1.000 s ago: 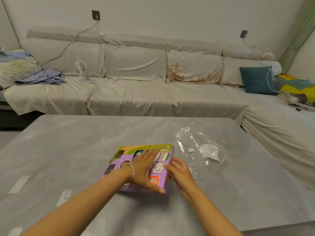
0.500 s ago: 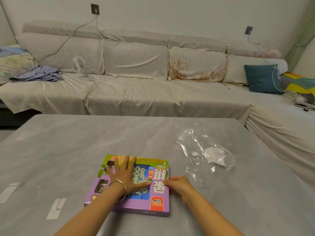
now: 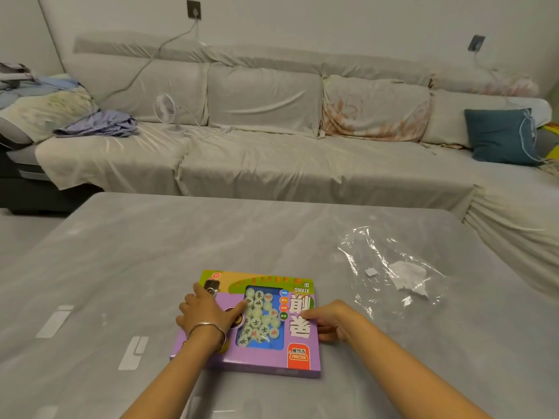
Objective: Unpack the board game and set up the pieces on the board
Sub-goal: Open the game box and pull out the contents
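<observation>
Game box (image 3: 266, 361): flat rectangular cardboard, purple with a green band along the far edge, lying face up on the grey, faintly glossy tabletop (image 3: 181, 237), near its front edge. The printing reads upside down from here.

Left of the box: two white tape strips (image 3: 133, 352) stuck flat on the tabletop. Far beyond the box on the left: a crumpled lilac cloth (image 3: 96, 125) and a small round white fan (image 3: 165, 107), both on a sofa (image 3: 260, 164) draped in wrinkled beige sheeting.

On the box's left part: left hand (image 3: 208, 313) lies palm down, fingers spread and fairly straight, thumb reaching towards the window. A thin silver metal bracelet (image 3: 208, 329) sits on that wrist.

Box centre: a rectangular clear window (image 3: 261, 319) on a blue backing. Round pale disc pieces (image 3: 257, 322) lie loose and jumbled behind it, marked with red or black characters.

Box's right edge: right hand (image 3: 329, 319) holds it, thumb on the top face, fingers curled in beside the edge.

Right of the box, well apart: a crinkled clear plastic wrapper (image 3: 390, 255), lying flat, with a torn white paper scrap (image 3: 408, 273) in it.

Far beyond the box on the right: a square teal cushion (image 3: 499, 134) on the sofa.
</observation>
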Motion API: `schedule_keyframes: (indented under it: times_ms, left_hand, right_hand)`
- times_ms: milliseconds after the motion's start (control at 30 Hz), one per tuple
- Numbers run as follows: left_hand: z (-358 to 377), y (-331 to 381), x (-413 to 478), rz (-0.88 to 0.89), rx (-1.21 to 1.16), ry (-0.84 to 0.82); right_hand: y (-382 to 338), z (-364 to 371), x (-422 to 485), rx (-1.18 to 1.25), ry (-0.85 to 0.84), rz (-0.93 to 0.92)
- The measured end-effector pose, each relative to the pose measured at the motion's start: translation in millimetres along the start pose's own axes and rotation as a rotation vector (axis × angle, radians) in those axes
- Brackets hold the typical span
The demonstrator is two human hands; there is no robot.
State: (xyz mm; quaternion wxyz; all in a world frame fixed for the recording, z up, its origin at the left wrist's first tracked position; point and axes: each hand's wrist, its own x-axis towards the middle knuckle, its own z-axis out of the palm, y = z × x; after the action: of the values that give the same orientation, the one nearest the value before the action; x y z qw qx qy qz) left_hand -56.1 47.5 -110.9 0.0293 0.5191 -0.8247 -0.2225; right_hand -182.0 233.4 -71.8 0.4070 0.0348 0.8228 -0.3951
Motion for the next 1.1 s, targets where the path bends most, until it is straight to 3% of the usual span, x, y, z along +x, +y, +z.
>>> schedule_keyframes:
  times_ms: [300, 433, 533, 733, 833, 1100]
  left_hand:
    - [-4.1, -1.1, -9.1, 0.041, -0.166, 0.103]
    - [-6.3, -4.9, -11.6, 0.094, -0.217, 0.112]
    - [-8.4, -13.7, -2.9, 0.151, -0.470, 0.094]
    - [-20.7, -23.5, 0.5, -0.022, -0.901, -0.260]
    - [-20.7, -27.6, -1.2, -0.034, -0.859, -0.419]
    - [-48.0, -44.3, 15.3, 0.114, -0.603, -0.507]
  right_hand:
    - [-2.2, -9.1, -6.6, 0.102, -0.094, 0.088]
    - [-0.6, -11.1, -12.0, 0.068, -0.089, 0.034]
    - [6.3, -12.5, -13.9, 0.112, -0.102, 0.017]
    - [21.6, -22.5, -12.4, 0.190, -0.035, -0.057]
    - [28.9, -26.0, -5.9, 0.160, -0.008, -0.071]
    - [34.2, -31.6, 2.8, 0.099, -0.025, -0.078]
